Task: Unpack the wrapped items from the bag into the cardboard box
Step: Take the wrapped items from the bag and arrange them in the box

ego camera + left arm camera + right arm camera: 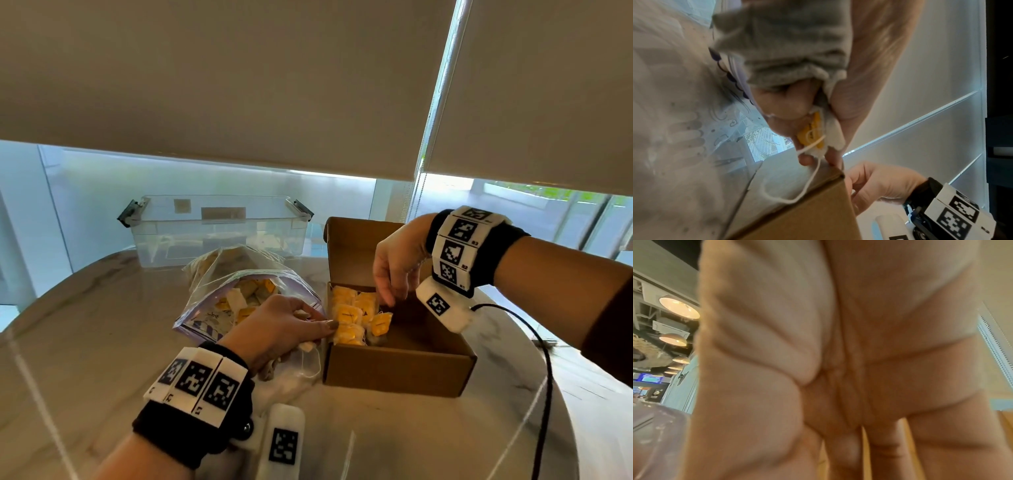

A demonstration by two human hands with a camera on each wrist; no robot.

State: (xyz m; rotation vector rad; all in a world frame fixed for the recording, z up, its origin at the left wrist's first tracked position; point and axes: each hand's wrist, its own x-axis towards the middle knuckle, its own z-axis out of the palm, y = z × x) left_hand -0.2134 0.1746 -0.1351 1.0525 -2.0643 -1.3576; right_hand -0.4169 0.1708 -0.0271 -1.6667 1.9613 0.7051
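A clear zip bag (219,308) of wrapped tea bags lies open on the table, left of the brown cardboard box (400,370). Several yellow wrapped items (352,313) fill the box's left part; its right part is bare. My left hand (322,329) is at the box's left wall. In the left wrist view that hand (818,146) grips a bunch of wrapped items (813,129), with a white string hanging over the box corner (807,216). My right hand (390,301) reaches down into the box, its straight fingers touching the items there. Its palm (838,369) fills the right wrist view and nothing shows in it.
A clear plastic tub (219,229) with black latches stands behind the bag at the table's far edge. A black cable (544,377) runs over the round marble table (85,342) to the right of the box. Lowered window blinds hang behind.
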